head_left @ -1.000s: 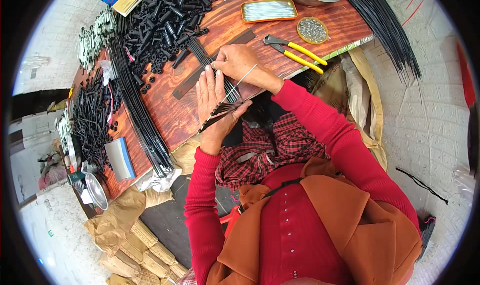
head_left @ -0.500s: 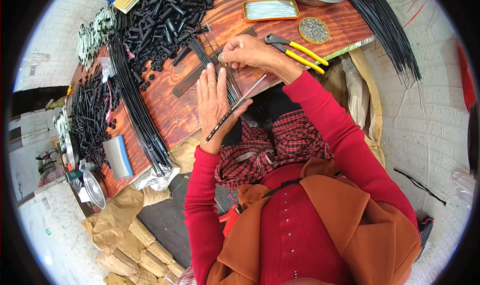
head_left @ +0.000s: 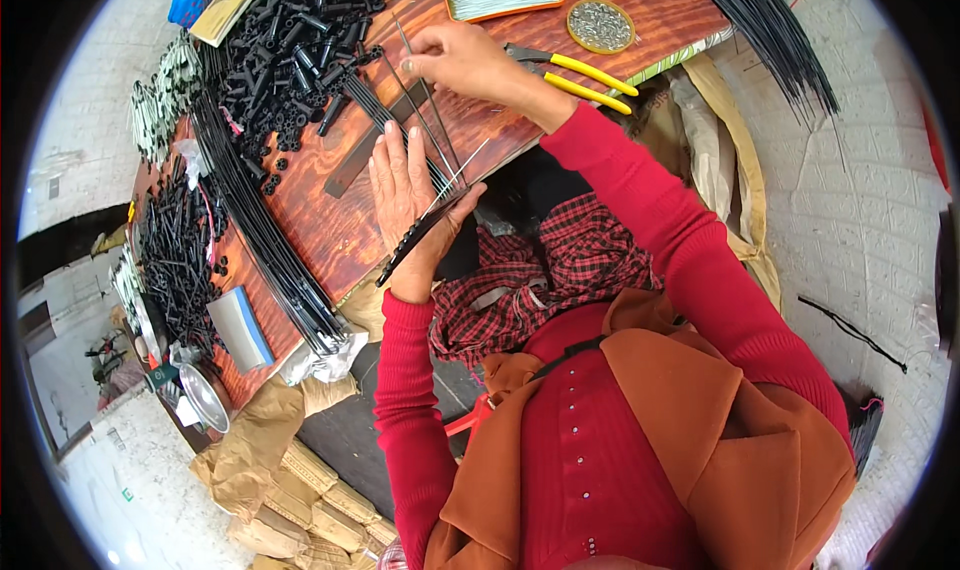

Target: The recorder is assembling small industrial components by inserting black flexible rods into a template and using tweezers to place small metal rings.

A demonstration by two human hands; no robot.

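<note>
Plainly, the left hand (head_left: 408, 192) lies palm up at the near edge of the wooden table (head_left: 330, 230), its thumb closed over a bunch of thin black rods (head_left: 420, 235) that fans out across the palm; the right hand (head_left: 462, 62) is pinched shut on the far end of one thin wire (head_left: 425, 110), drawn up from that bunch toward the pile of black plastic tubes (head_left: 290, 50). Such wire looks light, springy and slippery, likely to bend if gripped mid-length; holding it near the tip between thumb and forefinger seems best, with the yellow-handled pliers (head_left: 575, 73) lying just beside the right wrist.
</note>
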